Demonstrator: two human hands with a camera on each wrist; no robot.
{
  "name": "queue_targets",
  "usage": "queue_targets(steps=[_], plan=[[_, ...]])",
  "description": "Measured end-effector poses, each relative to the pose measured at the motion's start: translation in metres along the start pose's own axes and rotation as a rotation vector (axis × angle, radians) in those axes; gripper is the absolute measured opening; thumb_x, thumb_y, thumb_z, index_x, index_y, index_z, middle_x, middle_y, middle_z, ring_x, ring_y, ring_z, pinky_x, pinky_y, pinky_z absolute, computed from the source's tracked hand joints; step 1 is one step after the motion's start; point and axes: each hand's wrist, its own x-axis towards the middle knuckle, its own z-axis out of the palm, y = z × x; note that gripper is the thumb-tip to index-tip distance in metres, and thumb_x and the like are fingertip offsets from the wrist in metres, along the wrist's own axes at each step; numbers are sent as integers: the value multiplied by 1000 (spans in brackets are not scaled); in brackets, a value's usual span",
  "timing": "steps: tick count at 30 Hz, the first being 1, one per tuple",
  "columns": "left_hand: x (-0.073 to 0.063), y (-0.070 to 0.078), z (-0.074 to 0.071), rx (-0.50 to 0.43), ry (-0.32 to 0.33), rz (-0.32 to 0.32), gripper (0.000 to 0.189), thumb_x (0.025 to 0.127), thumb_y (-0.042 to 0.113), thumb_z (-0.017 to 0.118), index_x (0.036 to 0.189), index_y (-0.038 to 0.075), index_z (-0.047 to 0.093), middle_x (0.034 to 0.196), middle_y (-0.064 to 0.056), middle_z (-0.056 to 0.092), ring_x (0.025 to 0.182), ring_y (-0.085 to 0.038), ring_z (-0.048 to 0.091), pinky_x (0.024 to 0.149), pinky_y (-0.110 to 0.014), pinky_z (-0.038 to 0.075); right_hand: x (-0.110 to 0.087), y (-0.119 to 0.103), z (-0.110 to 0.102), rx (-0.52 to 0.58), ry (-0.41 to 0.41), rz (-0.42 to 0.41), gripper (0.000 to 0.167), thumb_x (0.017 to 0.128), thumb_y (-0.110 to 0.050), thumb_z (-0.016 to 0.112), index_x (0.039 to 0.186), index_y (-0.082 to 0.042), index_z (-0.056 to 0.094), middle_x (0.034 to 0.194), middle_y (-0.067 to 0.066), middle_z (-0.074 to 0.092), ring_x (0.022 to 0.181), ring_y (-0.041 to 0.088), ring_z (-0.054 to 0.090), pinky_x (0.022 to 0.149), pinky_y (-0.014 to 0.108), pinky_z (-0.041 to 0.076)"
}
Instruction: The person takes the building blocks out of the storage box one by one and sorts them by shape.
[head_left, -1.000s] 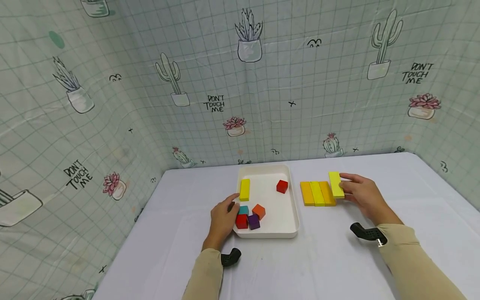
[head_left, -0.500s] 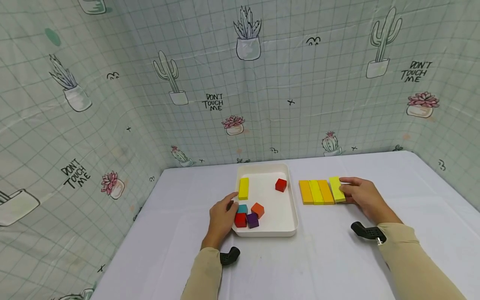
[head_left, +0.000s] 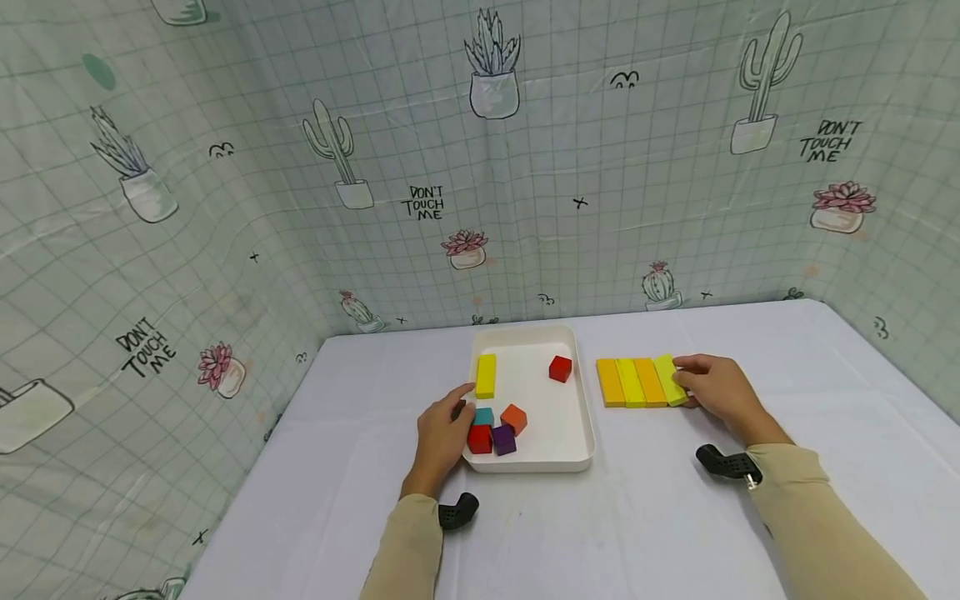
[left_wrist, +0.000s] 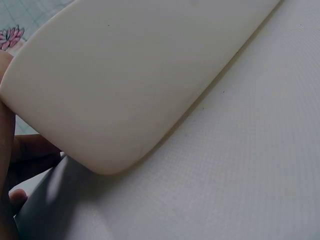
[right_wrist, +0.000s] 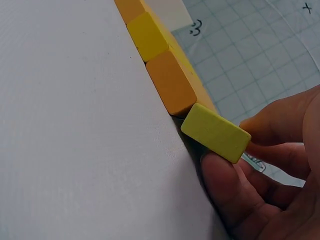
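My right hand [head_left: 720, 392] pinches a bright yellow block [right_wrist: 216, 133] at the right end of a row of flat yellow and orange blocks. In the right wrist view the held block leans, one edge right against the neighbouring orange block [right_wrist: 171, 87]. Beyond that orange one come a yellow block [head_left: 630, 383] and another orange block [head_left: 610, 383], laid side by side. My left hand [head_left: 441, 437] grips the left side of a white tray [head_left: 555, 446], with fingers at its outer wall. In the left wrist view the tray's wall hides part of them.
In the tray lie a yellow block [head_left: 486, 377], a red cube [head_left: 560, 369] at the far right, and, near the front left, a teal cube [head_left: 483, 416], an orange cube [head_left: 513, 418], a red cube [head_left: 480, 439] and a purple cube [head_left: 504, 439]. A patterned cloth [head_left: 525, 167] hangs behind the table.
My right hand has lowered the yellow block and moved it left, up against the end of the row. My left hand stays at the tray's side.
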Motion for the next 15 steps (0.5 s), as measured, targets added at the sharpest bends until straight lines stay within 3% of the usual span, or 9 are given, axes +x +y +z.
queue_targets(steps=[9, 15], plan=[[-1, 0, -1, -2, -9, 1, 38, 100, 25, 57, 138, 25, 62, 123, -8, 65, 116, -28, 57, 106, -54, 42, -2, 0, 2, -150, 60, -39, 45, 101, -27, 56, 133, 5, 58, 126, 27, 59, 91, 28, 58, 69, 30, 52], [-1, 2, -2, 0, -3, 2, 38, 100, 25, 57, 139, 25, 62, 123, -9, 66, 116, -29, 56, 106, -56, 40, -2, -3, 3, -152, 61, -42, 44, 101, -25, 55, 132, 7, 57, 125, 28, 59, 91, 29, 58, 69, 31, 53]])
